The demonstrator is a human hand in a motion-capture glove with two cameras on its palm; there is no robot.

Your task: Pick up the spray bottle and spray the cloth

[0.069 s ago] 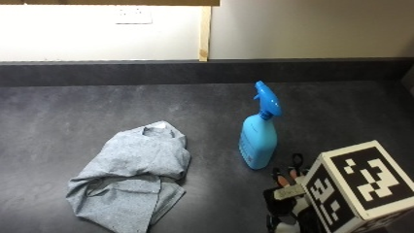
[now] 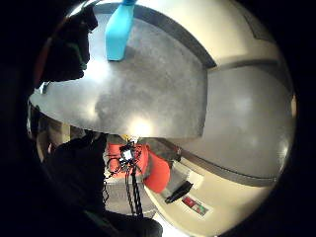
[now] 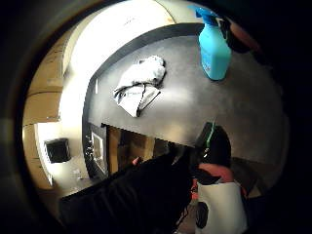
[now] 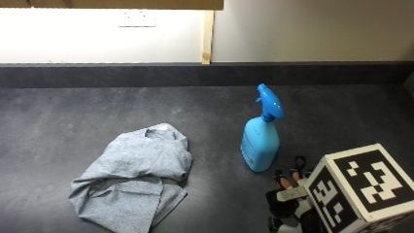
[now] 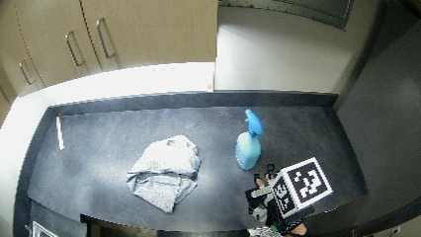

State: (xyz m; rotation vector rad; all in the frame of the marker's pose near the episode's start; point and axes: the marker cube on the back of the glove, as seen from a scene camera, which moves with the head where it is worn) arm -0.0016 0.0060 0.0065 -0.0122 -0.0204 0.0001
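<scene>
- One blue spray bottle [image 4: 261,144] stands upright right of centre in the outside view, on the dark desk [image 4: 77,111]. It is plastic, with a flattened, rounded body, a narrow neck and a deeper blue trigger head at the top. What it holds cannot be told; the plastic is opaque.
- One grey cloth [image 4: 132,176] lies crumpled at the lower left of the same view, soft and folded over itself, with a wrinkled flap spread toward the front edge of the desk. It is well apart from the bottle.
- The desk is a dark, finely speckled matt slab with a raised dark strip along the back, under a pale wall.
- The gloved right hand [image 4: 288,199] shows at the lower right corner, just in front of the bottle and apart from it (only a few fingers peep out).
- The grip holds nothing; how far the fingers are spread cannot be told.
- In the thumb side palm view the bottle [image 3: 213,49] and the cloth [image 3: 139,84] both sit on the desk, separate from each other.
- The little finger side palm view shows only the bottle's lower body [image 2: 118,32] standing on the desk.
</scene>
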